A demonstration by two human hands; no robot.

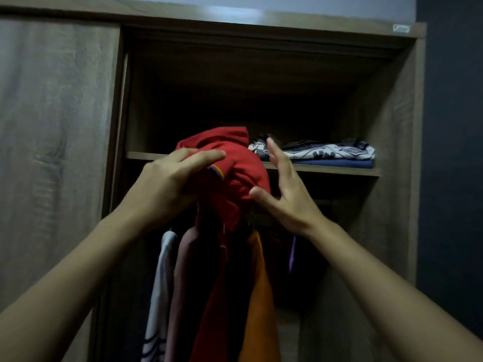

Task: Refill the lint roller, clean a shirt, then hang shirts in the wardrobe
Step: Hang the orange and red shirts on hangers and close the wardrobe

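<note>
A wood-grain wardrobe (392, 121) is set against a dark blue-grey wall (452, 126). Its left half is covered by a sliding door (52, 126). The open interior is dimly lit and crossed by a shelf (326, 170).

One wardrobe (392, 126) is shown, with one sliding door (52, 126) and one shelf (326, 170). Two hands are raised before it: one left hand (167, 184) and one right hand (285, 194). One red shirt (243, 165) is counted between them. Two folded garments are stacked on the shelf: one patterned white piece (326, 151) and one blue piece (334, 163). Below, three hanging garments are plainly counted: one striped white (159, 283), one dusty pink (183, 270), one orange (258, 296). One purple strip (292, 254) is seen. Anything in the dark between them cannot be counted.
</note>
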